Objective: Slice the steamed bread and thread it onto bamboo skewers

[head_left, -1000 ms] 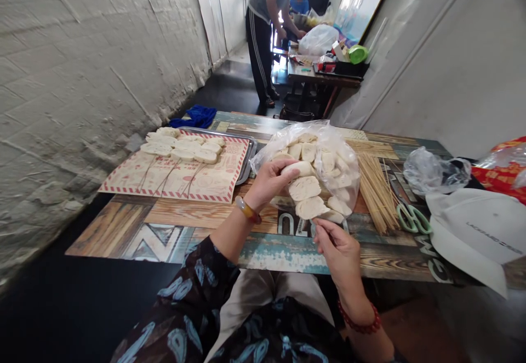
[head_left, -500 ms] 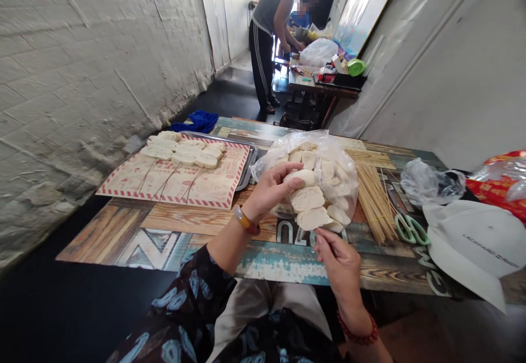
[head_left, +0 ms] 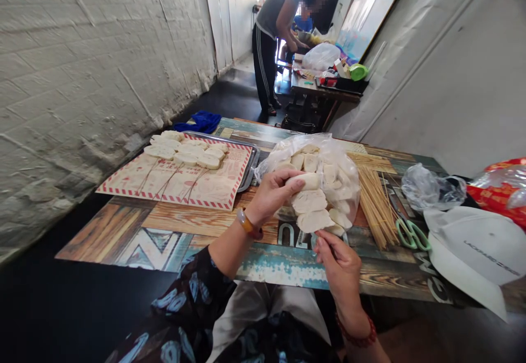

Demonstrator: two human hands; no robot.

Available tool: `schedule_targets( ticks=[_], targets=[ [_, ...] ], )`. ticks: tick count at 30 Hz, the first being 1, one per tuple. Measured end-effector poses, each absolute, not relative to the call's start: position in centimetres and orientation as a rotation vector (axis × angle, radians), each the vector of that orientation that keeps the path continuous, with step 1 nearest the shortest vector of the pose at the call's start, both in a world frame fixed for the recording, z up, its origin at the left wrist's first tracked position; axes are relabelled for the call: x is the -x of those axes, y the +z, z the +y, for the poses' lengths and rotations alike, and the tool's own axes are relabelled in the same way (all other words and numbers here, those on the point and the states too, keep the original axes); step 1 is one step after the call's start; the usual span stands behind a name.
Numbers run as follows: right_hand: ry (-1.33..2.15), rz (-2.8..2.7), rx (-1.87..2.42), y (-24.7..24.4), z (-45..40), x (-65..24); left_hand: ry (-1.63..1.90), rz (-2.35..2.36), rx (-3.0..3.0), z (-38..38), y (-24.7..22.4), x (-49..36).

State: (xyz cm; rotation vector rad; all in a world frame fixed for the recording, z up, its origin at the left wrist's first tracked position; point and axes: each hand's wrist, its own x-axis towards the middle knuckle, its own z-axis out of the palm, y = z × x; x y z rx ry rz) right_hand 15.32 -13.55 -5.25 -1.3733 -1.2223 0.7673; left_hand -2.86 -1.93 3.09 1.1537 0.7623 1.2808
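Note:
My left hand [head_left: 276,194] is closed, thumb and fingers pinching a pale, oval bread slice [head_left: 307,181]. Two more slices [head_left: 314,219] line up below it, edge to edge. At the lowest slice's bottom edge, my right hand [head_left: 339,259] pinches the end of a thin bamboo skewer; most of the stick is hidden. Behind and beneath these slices lies a clear plastic bag [head_left: 349,168] with several more slices inside. To the left, skewered slices [head_left: 187,157] rest in rows on a printed paper sheet [head_left: 213,190], their sticks pointing toward me.
Right of the bag are a bundle of bamboo skewers [head_left: 376,209], green-handled scissors [head_left: 413,235], a crumpled plastic bag [head_left: 431,185] and a white cap [head_left: 472,248]. A metal tray [head_left: 251,171] edges out under the paper, near a blue cloth [head_left: 201,122]. A person [head_left: 273,28] bends over a farther table.
Both hands keep their grips on the slice and skewer with hardly any movement. The whole view has shifted slightly; the far person's arms have moved a little.

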Motion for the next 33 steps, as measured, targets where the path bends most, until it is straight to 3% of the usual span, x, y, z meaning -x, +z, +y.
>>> schedule_targets(
  ticks=[25, 33],
  targets=[
    [0.750, -1.219, 1.396, -4.8, -13.1, -14.2, 1.215, 0.800, -1.217, -1.8, 2.5, 2.7],
    [0.743, -1.200, 1.387, -4.2, -12.3, -13.9, 1.312, 0.690, -0.950, -1.4, 2.2, 2.5]
  ],
)
